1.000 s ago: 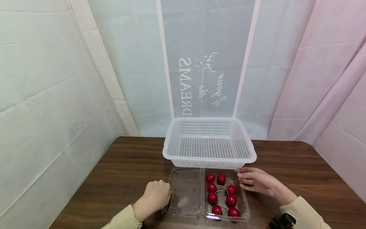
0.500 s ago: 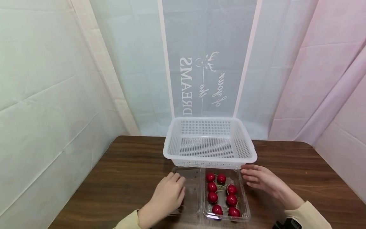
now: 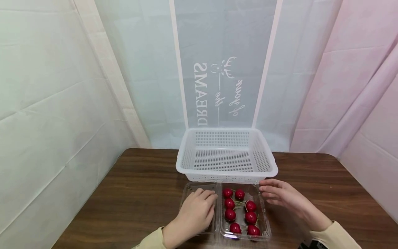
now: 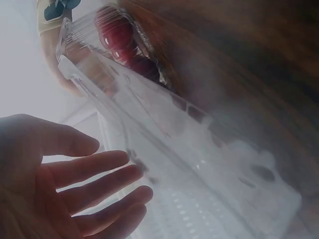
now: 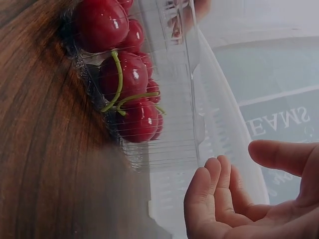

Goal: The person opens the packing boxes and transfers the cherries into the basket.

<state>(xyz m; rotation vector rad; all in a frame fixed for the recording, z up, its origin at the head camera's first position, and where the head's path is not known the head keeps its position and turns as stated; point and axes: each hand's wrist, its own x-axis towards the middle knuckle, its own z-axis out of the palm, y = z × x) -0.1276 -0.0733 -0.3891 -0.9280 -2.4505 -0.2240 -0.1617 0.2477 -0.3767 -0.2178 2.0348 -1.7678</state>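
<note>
While both sleeves enter from the near edge, the left hand (image 3: 195,214) is laid palm down on the open lid (image 3: 200,188) of a clear clamshell box (image 3: 261,221), at about 7 o'clock from the middle of the counter (image 3: 133,193). Its grip is slack, with the fingers straight and spread flat, and nothing is held in it. Red cherries (image 3: 245,216) with green stems are seen in the box's tray, just at 3 o'clock of that hand. At 3 o'clock of the tray, the right hand (image 3: 287,199) is held just beside the box's far right corner; its grip is open, the fingers loosely extended, and whether they touch the plastic cannot be told. Farther off, at 12 o'clock of the box and just beside it, a white perforated basket (image 3: 226,167) is set on the counter. Behind it, a pale curtain (image 3: 217,86) printed with mirrored lettering is hung.
</note>
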